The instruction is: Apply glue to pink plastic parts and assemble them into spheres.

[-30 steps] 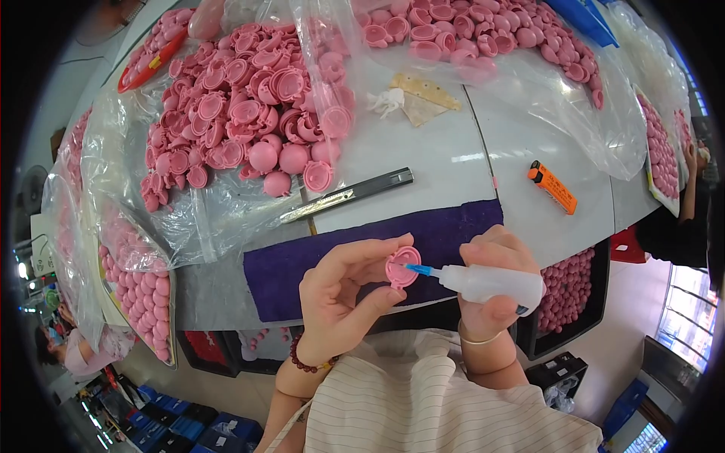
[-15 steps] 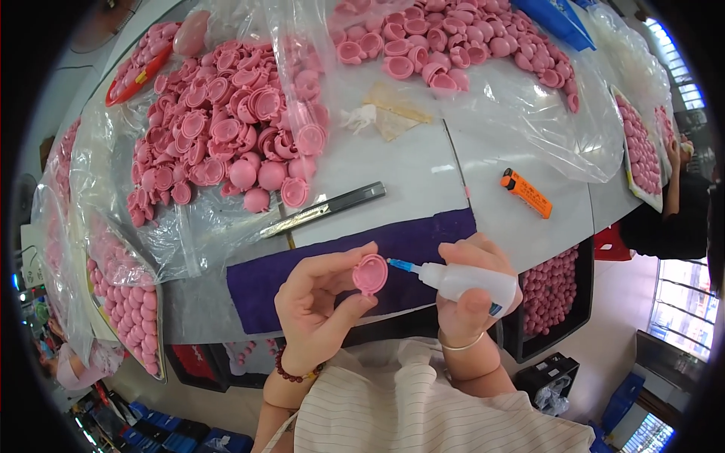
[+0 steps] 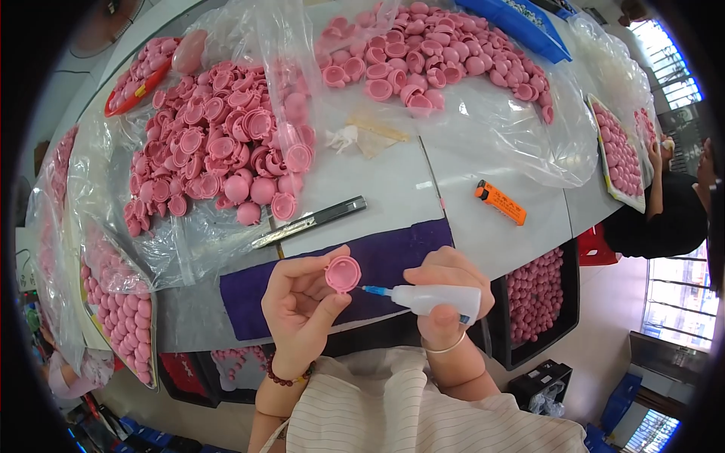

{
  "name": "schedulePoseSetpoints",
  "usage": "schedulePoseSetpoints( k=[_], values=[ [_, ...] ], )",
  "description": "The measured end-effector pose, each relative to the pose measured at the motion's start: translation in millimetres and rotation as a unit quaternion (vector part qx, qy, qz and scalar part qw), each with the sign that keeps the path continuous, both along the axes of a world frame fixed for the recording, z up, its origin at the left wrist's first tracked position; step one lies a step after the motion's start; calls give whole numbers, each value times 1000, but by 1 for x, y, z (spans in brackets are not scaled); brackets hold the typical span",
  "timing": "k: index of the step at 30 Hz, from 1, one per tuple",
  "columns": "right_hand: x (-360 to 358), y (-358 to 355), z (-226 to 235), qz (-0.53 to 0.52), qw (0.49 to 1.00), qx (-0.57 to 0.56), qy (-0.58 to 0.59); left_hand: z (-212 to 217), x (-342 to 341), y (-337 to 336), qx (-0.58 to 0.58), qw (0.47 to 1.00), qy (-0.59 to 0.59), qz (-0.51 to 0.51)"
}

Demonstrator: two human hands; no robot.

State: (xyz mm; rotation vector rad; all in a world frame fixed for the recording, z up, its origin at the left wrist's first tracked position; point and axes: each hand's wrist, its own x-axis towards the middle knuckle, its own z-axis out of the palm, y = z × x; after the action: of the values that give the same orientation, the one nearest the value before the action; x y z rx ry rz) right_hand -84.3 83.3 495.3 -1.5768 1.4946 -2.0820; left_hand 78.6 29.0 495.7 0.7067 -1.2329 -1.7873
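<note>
Between the thumb and fingers of my left hand [image 3: 300, 306] is a round pink plastic shell [image 3: 343, 274], its hollow side facing up at me. My right hand [image 3: 451, 298] is closed round a white squeeze bottle [image 3: 436, 299] with a thin blue needle tip [image 3: 375, 290]. That tip points left, at the lower right edge of the shell; whether it touches, I cannot tell. Both hands are above the near edge of a dark purple cloth [image 3: 347, 260] on the table.
Pink shells [image 3: 215, 140] are heaped on clear plastic at the left, with another pile [image 3: 430, 49] at the back. A box cutter [image 3: 311, 221] and an orange lighter [image 3: 501, 202] lie beyond the cloth. A black crate [image 3: 535, 294] of pink pieces stands at right; a co-worker [image 3: 661, 211] is far right.
The bottle's tip has gone from the upper right of the shell's rim to its lower right. The shell has turned slightly in my left hand. The whole view has shifted a little.
</note>
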Motion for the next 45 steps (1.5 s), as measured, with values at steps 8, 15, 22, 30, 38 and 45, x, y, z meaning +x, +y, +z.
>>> schedulePoseSetpoints(
  k=[8, 15, 22, 30, 38, 45],
  values=[
    [-16, -1, 17, -45, 989, 124, -70, 7, 5, -4, 75, 994, 81, -14],
    [-42, -44, 40, 31, 935, 328, 131, -5, 15, -10, 137, 957, 241, -86],
    [-41, -42, 26, -24, 943, 265, 201, -5, 14, -10, 127, 961, 228, -89],
    [-132, -20, 79, -319, 926, 105, 170, -4, 12, -10, 63, 981, 176, -47],
    [-264, -51, 22, -365, 751, 389, 389, -16, 10, -6, 71, 983, 164, -31],
    [-268, -56, 15, -389, 739, 390, 388, -8, 12, -8, 68, 978, 187, -61]
  ],
)
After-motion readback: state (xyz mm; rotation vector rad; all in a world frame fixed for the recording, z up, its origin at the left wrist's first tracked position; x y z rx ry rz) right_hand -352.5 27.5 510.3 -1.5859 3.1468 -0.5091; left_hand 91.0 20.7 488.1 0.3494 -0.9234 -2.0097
